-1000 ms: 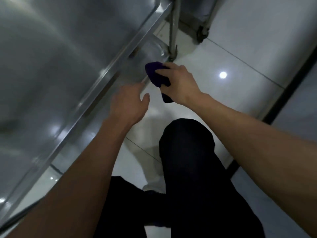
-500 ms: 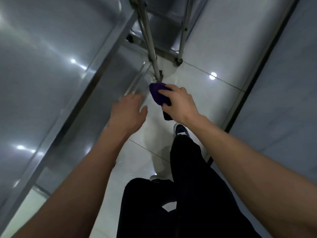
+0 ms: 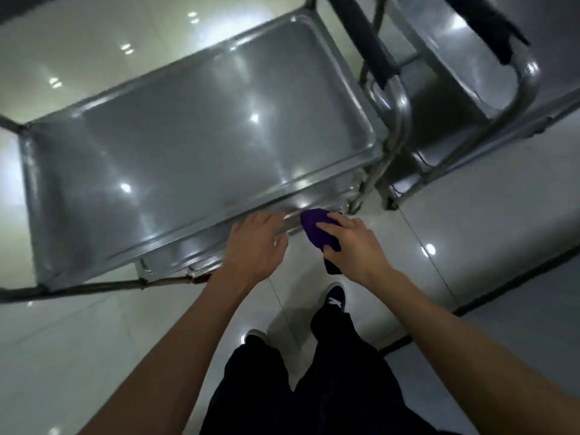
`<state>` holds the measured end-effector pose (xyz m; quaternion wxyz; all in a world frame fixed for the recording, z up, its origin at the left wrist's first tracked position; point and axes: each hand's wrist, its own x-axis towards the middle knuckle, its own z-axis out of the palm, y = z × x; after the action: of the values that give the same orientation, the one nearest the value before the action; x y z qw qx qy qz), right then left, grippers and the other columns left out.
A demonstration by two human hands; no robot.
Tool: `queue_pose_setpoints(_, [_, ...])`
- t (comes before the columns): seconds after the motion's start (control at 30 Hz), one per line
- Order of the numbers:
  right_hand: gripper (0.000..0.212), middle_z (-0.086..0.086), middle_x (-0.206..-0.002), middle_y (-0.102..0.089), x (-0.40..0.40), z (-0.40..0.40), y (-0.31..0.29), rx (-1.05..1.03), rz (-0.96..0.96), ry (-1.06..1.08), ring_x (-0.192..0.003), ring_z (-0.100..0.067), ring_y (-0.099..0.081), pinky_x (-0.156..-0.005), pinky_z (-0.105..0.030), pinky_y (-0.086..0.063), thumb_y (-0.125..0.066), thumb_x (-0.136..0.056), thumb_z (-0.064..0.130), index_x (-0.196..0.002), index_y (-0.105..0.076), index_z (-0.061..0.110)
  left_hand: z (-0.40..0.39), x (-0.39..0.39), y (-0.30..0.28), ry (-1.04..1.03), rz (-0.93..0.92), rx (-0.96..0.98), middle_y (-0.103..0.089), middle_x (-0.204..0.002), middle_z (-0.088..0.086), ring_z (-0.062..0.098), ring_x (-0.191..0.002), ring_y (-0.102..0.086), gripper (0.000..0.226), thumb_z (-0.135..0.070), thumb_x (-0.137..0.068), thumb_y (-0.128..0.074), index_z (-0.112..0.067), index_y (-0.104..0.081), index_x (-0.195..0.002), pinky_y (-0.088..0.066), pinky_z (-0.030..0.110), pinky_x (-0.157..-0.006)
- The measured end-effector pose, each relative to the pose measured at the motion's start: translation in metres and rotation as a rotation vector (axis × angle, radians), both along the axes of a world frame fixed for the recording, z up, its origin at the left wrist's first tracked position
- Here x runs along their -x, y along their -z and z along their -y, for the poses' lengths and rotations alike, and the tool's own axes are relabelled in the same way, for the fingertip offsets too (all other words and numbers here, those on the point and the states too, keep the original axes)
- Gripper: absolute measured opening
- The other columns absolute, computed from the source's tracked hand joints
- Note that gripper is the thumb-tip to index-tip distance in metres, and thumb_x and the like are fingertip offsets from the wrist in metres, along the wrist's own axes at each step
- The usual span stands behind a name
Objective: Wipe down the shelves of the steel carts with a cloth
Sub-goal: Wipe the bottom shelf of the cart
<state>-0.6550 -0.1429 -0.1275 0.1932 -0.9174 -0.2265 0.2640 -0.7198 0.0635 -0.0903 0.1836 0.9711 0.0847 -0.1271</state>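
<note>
**Wiping the near rim of the steel cart**

So the person is standing right at the long side of a steel cart, looking straight down on its top shelf, a shallow tray with a raised rim that's catching a bunch of ceiling light glare. The picture is a bit smeary, so fine detail is hard to call.

Right hand has a purple cloth bunched up under it, fingers curled over the top of the wad, with a darker tail of the cloth sticking out below the palm. The cloth sits right at the near edge of the cart, close to the right-hand corner post, against the rim or the rail just under it; can't tell which exactly.

Left hand is just beside it, to the left, resting at the same near edge. Its fingers look fairly straight and relaxed, reaching over the rim, not wrapped round anything I can make out.

A lower shelf peeks out below the top one. A second cart stands just to the right, its handle wrapped in black padding. Glossy white floor tiles all around, and the person's dark trousers and navy sneaker are down below.
</note>
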Motion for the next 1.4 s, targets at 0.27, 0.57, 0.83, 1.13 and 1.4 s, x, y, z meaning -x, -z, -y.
queue_pose_setpoints(0.27, [0.053,0.008,-0.157,-0.037,0.037,-0.133,-0.048,-0.140,0.000,-0.392,-0.133,-0.023,-0.041,-0.112,-0.036,-0.034,-0.064,-0.092,0.028,-0.144,-0.051,0.032,-0.095,0.104,-0.028,-0.419,0.061,-0.036,-0.056,-0.142,0.000,0.022,-0.131,-0.049,0.047,-0.033,-0.099,-0.053,-0.021,-0.051,-0.144,-0.040,0.046,-0.108])
queue_pose_setpoints(0.57, [0.053,0.017,-0.152,-0.039,0.139,-0.330,-0.109,-0.294,0.080,-0.585,-0.127,-0.014,-0.042,-0.108,-0.027,-0.037,-0.066,-0.091,0.026,-0.142,-0.052,0.036,-0.250,0.258,-0.079,-0.689,0.266,-0.088,-0.061,-0.135,-0.001,0.022,-0.121,-0.056,0.041,-0.035,-0.096,-0.053,-0.023,-0.057,-0.135,-0.050,0.046,-0.095])
queue_pose_setpoints(0.83, [0.053,0.011,-0.154,-0.039,0.231,-0.488,-0.161,-0.389,0.175,-0.675,-0.133,-0.018,-0.039,-0.113,-0.035,-0.036,-0.062,-0.093,0.026,-0.144,-0.051,0.033,-0.384,0.367,-0.119,-0.850,0.273,-0.190,-0.052,-0.147,0.003,0.025,-0.135,-0.045,0.050,-0.041,-0.101,-0.047,-0.022,-0.047,-0.147,-0.040,0.047,-0.106])
queue_pose_setpoints(1.13, [0.052,0.013,-0.152,-0.041,0.297,-0.611,-0.173,-0.421,0.193,-0.781,-0.128,-0.019,-0.042,-0.109,-0.035,-0.038,-0.061,-0.089,0.026,-0.141,-0.054,0.033,-0.481,0.442,-0.136,-0.980,0.267,-0.201,-0.049,-0.150,0.003,0.025,-0.136,-0.044,0.051,-0.041,-0.101,-0.047,-0.022,-0.045,-0.148,-0.039,0.048,-0.108])
queue_pose_setpoints(1.4, [0.050,0.014,-0.150,-0.044,0.348,-0.747,-0.135,-0.458,0.117,-0.865,-0.124,-0.019,-0.045,-0.105,-0.033,-0.040,-0.063,-0.088,0.025,-0.138,-0.057,0.033,-0.586,0.511,-0.115,-1.097,0.183,-0.233,-0.053,-0.147,0.002,0.024,-0.133,-0.048,0.050,-0.043,-0.101,-0.047,-0.023,-0.047,-0.147,-0.044,0.046,-0.105])
